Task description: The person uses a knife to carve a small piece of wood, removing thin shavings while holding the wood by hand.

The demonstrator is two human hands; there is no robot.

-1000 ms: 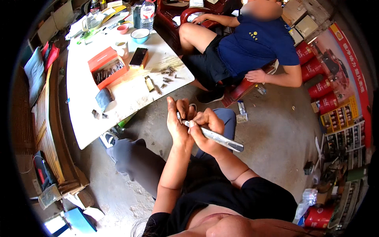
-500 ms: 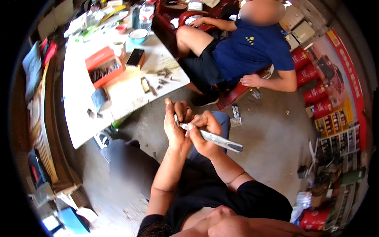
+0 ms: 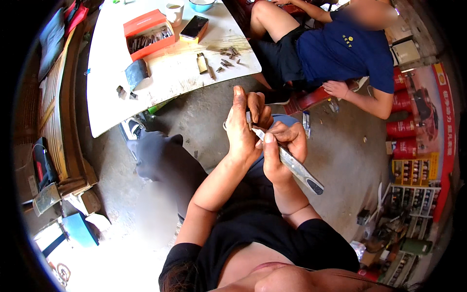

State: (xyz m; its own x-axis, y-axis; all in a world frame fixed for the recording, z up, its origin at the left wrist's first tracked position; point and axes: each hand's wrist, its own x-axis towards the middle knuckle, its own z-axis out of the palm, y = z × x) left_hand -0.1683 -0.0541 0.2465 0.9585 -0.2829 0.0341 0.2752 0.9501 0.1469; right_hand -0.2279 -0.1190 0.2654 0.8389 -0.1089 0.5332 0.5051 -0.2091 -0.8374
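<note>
My left hand [image 3: 240,134] is raised in front of me, fingers curled round a small dark piece with a light metallic edge [image 3: 249,118]. Its exact kind is too small to make out. My right hand [image 3: 282,158] grips a knife [image 3: 302,171] with a worn grey handle and a black end. The knife's pale pointed tip lies right by the small piece, close to my left fingers; whether it touches is unclear. Both hands are held close together above my lap, beyond the near corner of the white table [image 3: 165,107].
On the table stand a red box [image 3: 146,22] of small dark pieces, a phone [image 3: 195,27], a cup [image 3: 174,14], a blue-grey cloth-like piece [image 3: 136,73] and several loose pieces [image 3: 226,63]. A person in a navy shirt [image 3: 340,53] sits at the far right. Shelves [image 3: 418,199] line the right side.
The view has shifted, so the table sits higher in the picture and my hands farther right. The knife slants more steeply downward. Both hands keep their hold.
</note>
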